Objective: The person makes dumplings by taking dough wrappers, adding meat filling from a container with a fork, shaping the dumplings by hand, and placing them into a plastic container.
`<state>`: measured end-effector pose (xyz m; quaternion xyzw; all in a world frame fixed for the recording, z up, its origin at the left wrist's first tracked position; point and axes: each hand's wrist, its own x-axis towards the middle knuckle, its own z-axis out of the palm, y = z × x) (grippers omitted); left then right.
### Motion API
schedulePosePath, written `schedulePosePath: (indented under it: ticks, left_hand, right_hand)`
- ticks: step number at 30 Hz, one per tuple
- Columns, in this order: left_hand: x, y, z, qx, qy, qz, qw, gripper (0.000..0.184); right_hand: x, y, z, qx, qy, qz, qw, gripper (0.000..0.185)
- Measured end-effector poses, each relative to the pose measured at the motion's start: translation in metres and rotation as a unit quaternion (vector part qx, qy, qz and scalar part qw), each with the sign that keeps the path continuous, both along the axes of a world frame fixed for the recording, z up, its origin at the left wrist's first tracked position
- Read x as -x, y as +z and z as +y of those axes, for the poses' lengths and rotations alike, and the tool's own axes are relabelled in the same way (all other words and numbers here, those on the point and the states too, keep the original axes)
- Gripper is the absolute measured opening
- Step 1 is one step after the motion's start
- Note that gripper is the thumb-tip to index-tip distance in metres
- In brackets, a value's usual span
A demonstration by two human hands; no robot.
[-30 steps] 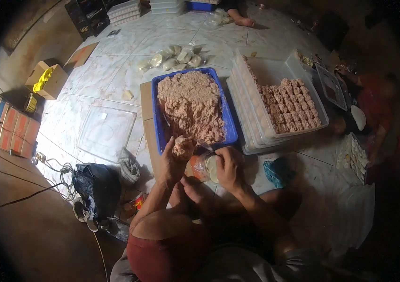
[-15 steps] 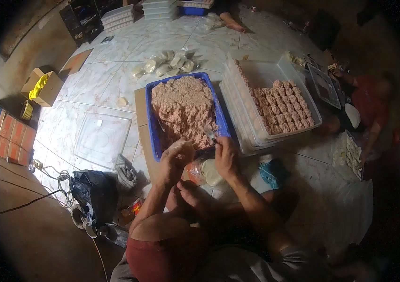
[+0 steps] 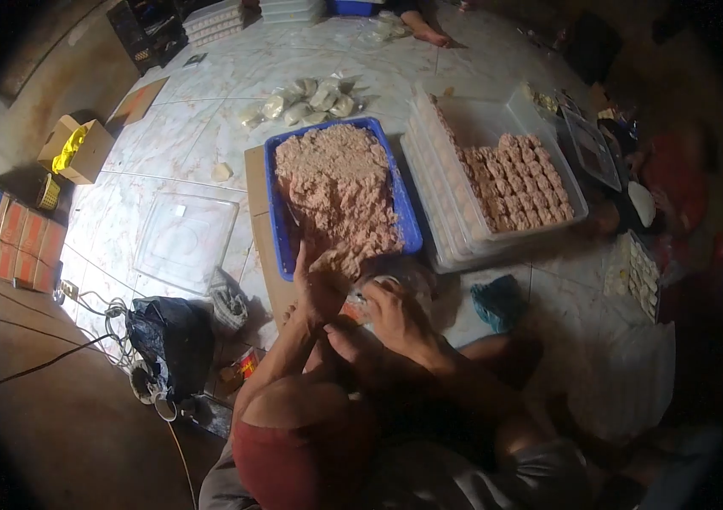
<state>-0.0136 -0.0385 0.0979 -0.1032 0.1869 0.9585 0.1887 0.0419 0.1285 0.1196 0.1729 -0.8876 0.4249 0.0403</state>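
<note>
A blue tub [image 3: 413,223] full of pinkish minced filling [image 3: 327,174] stands in front of me. My left hand [image 3: 321,293] is at its near edge, palm turned inward and thumb stretched up, with the fingers apart; no held thing shows in it. Just to the right, my right hand [image 3: 397,314] reaches down over a plastic bag [image 3: 417,279] near the tub, its fingers curled together. What those fingers grip is hidden and blurred. Beside the tub, a stacked clear plastic container [image 3: 578,208] holds rows of shaped filling pieces [image 3: 519,183].
Bagged pale round wrappers [image 3: 306,100] lie behind the tub. On the left are a clear lid [image 3: 187,238], a black bag [image 3: 173,344] and cables. A teal cloth bag [image 3: 498,303] rests at right. Another person [image 3: 676,183] sits on the far right.
My right hand has moved down from the filling, where it held a small metal spatula, to the bag. My left hand has lowered slightly and its thumb has spread upward.
</note>
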Motion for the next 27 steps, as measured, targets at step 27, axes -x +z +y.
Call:
schedulePosePath:
  ticks: [27]
  left_hand:
    - [-0.006, -0.017, -0.057, 0.592, -0.184, 0.476, 0.624, 0.078]
  right_hand:
    - [0.055, 0.015, 0.009, 0.217, 0.103, -0.294, 0.925, 0.061]
